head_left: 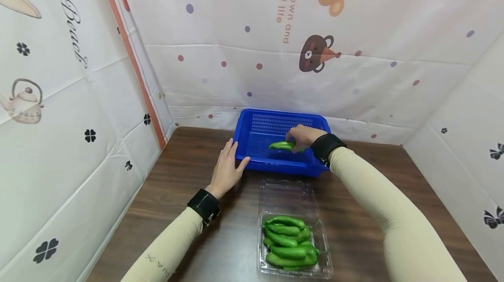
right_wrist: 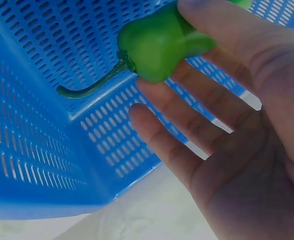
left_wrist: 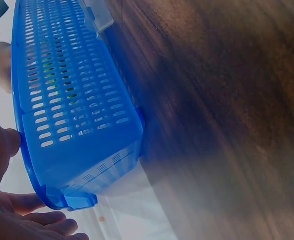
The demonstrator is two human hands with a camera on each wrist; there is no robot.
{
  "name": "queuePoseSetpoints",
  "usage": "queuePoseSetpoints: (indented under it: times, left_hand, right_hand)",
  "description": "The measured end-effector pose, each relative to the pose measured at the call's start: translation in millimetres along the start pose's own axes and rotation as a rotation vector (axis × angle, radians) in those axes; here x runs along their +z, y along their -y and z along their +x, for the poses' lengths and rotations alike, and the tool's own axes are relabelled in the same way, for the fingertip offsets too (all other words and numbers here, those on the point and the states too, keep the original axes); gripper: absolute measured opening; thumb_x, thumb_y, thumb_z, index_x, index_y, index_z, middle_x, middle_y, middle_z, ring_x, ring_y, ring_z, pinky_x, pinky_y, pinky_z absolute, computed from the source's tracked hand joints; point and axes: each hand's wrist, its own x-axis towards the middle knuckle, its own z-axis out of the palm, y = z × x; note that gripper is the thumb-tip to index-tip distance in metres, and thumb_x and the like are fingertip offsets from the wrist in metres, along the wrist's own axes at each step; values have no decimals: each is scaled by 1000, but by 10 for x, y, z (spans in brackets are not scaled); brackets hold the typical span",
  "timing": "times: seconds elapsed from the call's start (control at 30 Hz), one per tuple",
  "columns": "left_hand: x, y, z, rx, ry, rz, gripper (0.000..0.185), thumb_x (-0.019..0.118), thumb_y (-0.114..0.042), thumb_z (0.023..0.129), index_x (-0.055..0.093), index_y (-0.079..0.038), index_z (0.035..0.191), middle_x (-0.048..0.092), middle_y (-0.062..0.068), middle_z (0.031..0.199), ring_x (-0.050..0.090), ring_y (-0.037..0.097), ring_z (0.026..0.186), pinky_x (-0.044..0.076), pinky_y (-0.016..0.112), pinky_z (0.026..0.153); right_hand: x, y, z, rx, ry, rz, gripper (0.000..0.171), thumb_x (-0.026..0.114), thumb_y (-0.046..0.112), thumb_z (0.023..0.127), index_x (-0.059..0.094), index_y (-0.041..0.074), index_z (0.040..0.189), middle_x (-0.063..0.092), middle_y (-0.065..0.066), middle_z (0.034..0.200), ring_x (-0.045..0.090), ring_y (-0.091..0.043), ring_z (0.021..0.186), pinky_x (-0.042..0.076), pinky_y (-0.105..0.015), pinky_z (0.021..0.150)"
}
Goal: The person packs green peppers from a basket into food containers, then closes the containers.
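Observation:
A blue slotted basket [head_left: 283, 167] stands at the back of the brown table [head_left: 185, 155]. My right hand [head_left: 296, 141] reaches inside it and pinches a green pepper [head_left: 281, 145] just above the basket floor. In the right wrist view the thumb and forefinger of my right hand [right_wrist: 186, 65] hold the pepper [right_wrist: 156, 45] by its stem end, the other fingers stretched out over the basket [right_wrist: 47, 100]. My left hand [head_left: 228, 166] rests with straight fingers against the basket's left front corner. The left wrist view shows that hand [left_wrist: 7, 200] beside the basket [left_wrist: 77, 100] wall.
A clear clamshell tray [head_left: 326, 269] with several green peppers [head_left: 289, 242] lies in front of the basket, its lid [head_left: 287, 194] folded open toward the basket. Printed cloth walls [head_left: 78, 111] close in the table on the left, back and right.

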Motion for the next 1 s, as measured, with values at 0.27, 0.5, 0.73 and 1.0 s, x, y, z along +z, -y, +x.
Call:
queuePoseSetpoints:
  times: [0.27, 0.5, 0.73, 1.0]
  left_hand:
    - [6, -12, -50, -4, 6, -4, 70, 59, -41, 105, 39, 3, 155, 27, 21, 166, 27, 33, 153, 21, 51, 124]
    - [16, -8, -107, 17, -2, -10, 69, 61, -39, 104, 40, 4, 154, 30, 23, 164, 29, 35, 152, 23, 53, 123]
    - [9, -30, -161, 25, -3, -20, 72, 63, -41, 102, 39, 1, 156, 27, 21, 166, 28, 35, 153, 28, 52, 121]
    - [-25, -77, -220, 56, 3, -30, 75, 65, -42, 101, 38, 1, 156, 27, 23, 165, 27, 35, 153, 30, 53, 120]
  right_hand:
    - [-27, -36, -99, -26, -32, -6, 43, 81, 13, 89, 69, 5, 129, 73, -11, 108, 69, -26, 102, 59, -42, 85]
    - [-52, -35, -221, -43, -70, -4, 46, 81, 15, 90, 68, 3, 132, 73, -15, 113, 69, -29, 106, 58, -44, 89]
    - [-94, -43, -372, -57, -104, 1, 46, 81, 17, 90, 68, 3, 131, 73, -17, 114, 68, -30, 105, 56, -46, 89]
    - [-108, -79, -500, -83, -148, 7, 45, 80, 17, 91, 67, 3, 132, 72, -19, 115, 68, -32, 106, 57, -46, 88]
